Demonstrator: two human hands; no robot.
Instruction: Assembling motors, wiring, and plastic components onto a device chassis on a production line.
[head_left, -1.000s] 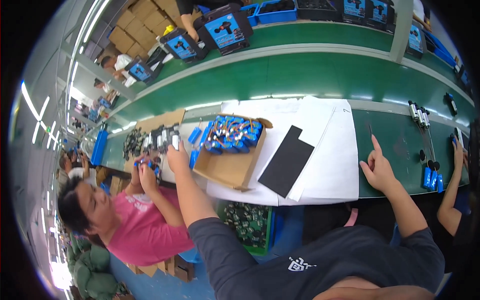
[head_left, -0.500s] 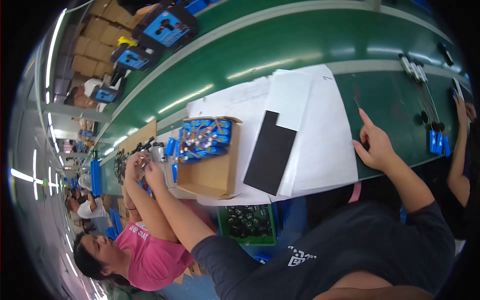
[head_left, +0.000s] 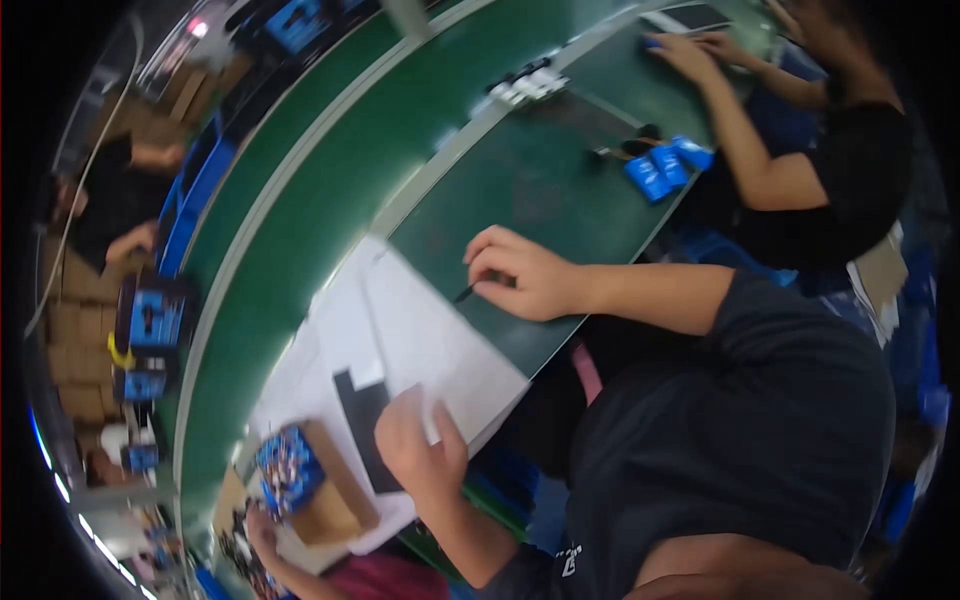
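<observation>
My left hand (head_left: pixel 420 447), slightly blurred, hovers over the white sheet (head_left: pixel 318 375) beside an L-shaped black card (head_left: pixel 368 432). Its thumb stands apart from the fingers, and nothing shows in it. At the green tabletop, my right hand (head_left: pixel 525 275) has curled fingers with a small thin black piece (head_left: pixel 463 295) at the thumb tip; its exact kind is too small to make out. Left of the black card, an open cardboard box (head_left: pixel 345 485) contains several blue wrapped battery packs (head_left: pixel 287 468) with wires.
Another person's hand (head_left: pixel 262 530) is by the box at lower left. Three blue packs (head_left: pixel 667 165) with wires lie near the right table edge, white-and-black cylinders (head_left: pixel 528 85) behind them. A co-worker's hands (head_left: pixel 685 58) are at upper right. A raised ledge (head_left: pixel 400 205) runs along the table's back.
The view has swung right. My left hand has come back from the co-worker's hands at far left to the white sheet. My right hand's pointing finger has curled in.
</observation>
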